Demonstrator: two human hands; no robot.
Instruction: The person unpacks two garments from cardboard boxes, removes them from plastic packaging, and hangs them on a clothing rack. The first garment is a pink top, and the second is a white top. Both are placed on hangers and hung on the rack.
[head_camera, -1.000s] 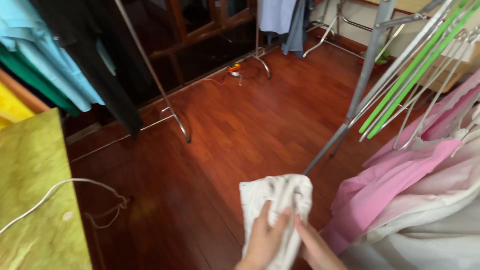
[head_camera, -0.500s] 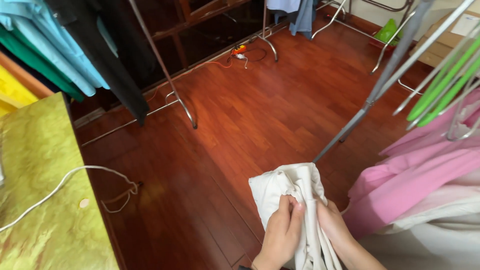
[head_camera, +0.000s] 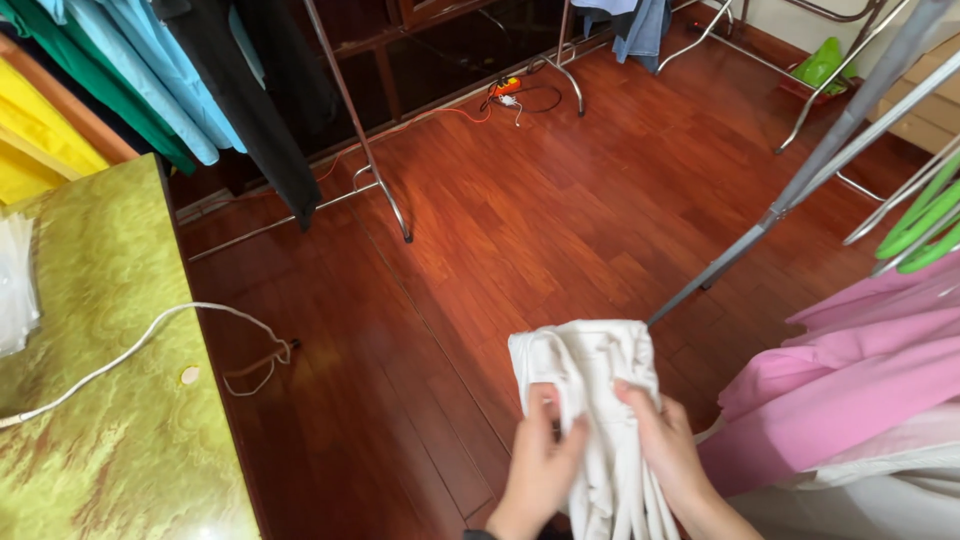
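- Gripping a bunched white garment (head_camera: 590, 400), both hands meet low in the head view, over the red wooden floor (head_camera: 520, 220).
- Left hand (head_camera: 540, 465) is closed on the garment's left side, thumb pressed across the front folds and fingers wrapped behind the cloth.
- Right hand (head_camera: 665, 445) is closed on the garment's right side, fingertips curled over a fold near the middle; the two hands sit close together, nearly touching through the fabric.
- Below the hands the garment hangs in narrow pleats that run off the bottom edge, so what kind of garment it is cannot be told for sure.
- Just right of the garment lie pink clothes (head_camera: 850, 380) draped over paler fabric, and above those hang green hangers (head_camera: 925, 220).
- A grey metal pole (head_camera: 800, 190) slants from behind the garment's upper right corner up toward the far right.
- Well left of the garment stands a green marbled table (head_camera: 100, 400) with a white cord (head_camera: 150, 335) looping across it and over its edge.
- Far above and left of the garment, a metal clothes rack (head_camera: 360, 150) carries dark, blue, green and yellow clothes.
- Straight beyond the garment, near the far wall, an orange power strip (head_camera: 505, 88) lies on the floor with cables around it.
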